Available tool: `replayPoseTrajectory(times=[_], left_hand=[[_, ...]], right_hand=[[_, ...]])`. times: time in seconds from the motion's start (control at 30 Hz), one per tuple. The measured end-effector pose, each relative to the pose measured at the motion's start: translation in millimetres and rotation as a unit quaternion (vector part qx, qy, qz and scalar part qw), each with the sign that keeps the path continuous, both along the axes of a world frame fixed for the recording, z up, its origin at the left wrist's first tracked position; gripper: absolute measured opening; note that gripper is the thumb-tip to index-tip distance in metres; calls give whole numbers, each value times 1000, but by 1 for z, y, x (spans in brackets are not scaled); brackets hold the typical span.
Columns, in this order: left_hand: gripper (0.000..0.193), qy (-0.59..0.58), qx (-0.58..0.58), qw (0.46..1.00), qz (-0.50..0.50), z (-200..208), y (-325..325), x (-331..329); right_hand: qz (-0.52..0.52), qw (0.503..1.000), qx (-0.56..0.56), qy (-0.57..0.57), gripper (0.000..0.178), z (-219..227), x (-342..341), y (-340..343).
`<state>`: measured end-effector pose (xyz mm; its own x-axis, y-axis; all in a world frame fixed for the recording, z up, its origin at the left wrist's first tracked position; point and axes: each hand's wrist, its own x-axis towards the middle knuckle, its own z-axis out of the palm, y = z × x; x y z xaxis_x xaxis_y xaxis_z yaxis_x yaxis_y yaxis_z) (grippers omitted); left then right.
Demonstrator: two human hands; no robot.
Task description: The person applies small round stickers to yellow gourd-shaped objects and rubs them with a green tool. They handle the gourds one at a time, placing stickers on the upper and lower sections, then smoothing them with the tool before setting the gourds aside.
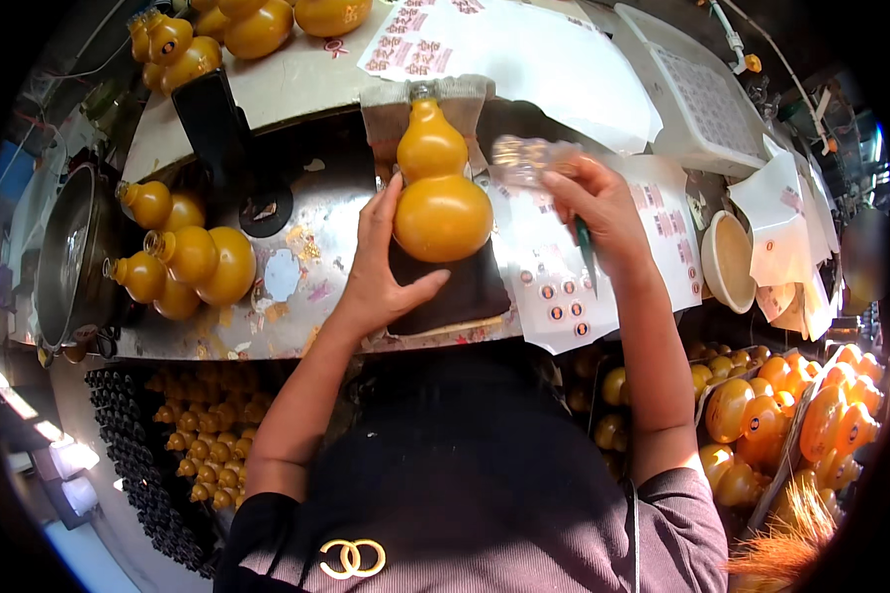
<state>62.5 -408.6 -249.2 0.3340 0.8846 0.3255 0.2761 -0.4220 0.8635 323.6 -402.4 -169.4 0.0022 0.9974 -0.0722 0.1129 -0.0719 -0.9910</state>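
Amber-yellow and glossy, the gourd-shaped bottle (439,188) lies on a dark cloth pad (450,287) at the middle of the worn metal workbench (307,296), its small neck pointing away from the person toward a grey cloth (427,104). The left hand (381,262) cups the bottle's big lower bulb from the left, fingers stretched up along its side and thumb spread out under it, touching the glass-like surface. The right hand (598,212) hovers just right of the bottle, fingers pinched together on a small clear, blurred piece (526,158) and a thin green tool (585,252) that hangs down from the palm. Under that hand lies a white sticker sheet (564,287) with a few round dark labels. More yellow gourd bottles (183,262) lie in a cluster at the left of the bench, near a metal pot (69,257), and others (252,25) sit at the far edge. A pale bowl (730,262) stands to the right, beside loose white papers (786,212). Below the bench, bins hold many small yellow bottles (791,415).
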Motion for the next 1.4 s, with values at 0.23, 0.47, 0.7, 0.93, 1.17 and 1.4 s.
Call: replayPoseTrajectory(times=[0.23,0.47,0.7,0.93,1.17,1.4], left_hand=[[68,-275,-212,938,-1,16,7,0],[81,-269,-263,927,-11,23,6,10],[85,-242,-294,924,-29,22,13,3],[82,-231,-303,923,-45,16,5,0],[78,-242,-300,922,-46,10,9,0],[80,-225,-278,932,-56,11,8,-2]], right_hand=[[132,991,-29,7,19,-11,-45,-3],[102,994,-45,-8,43,-27,-33,-13],[109,986,-122,24,64,-47,-35,-2],[122,989,-83,5,79,-57,-33,-5],[108,991,-76,20,81,-64,-39,-7],[107,993,-55,14,82,-65,-39,-9]])
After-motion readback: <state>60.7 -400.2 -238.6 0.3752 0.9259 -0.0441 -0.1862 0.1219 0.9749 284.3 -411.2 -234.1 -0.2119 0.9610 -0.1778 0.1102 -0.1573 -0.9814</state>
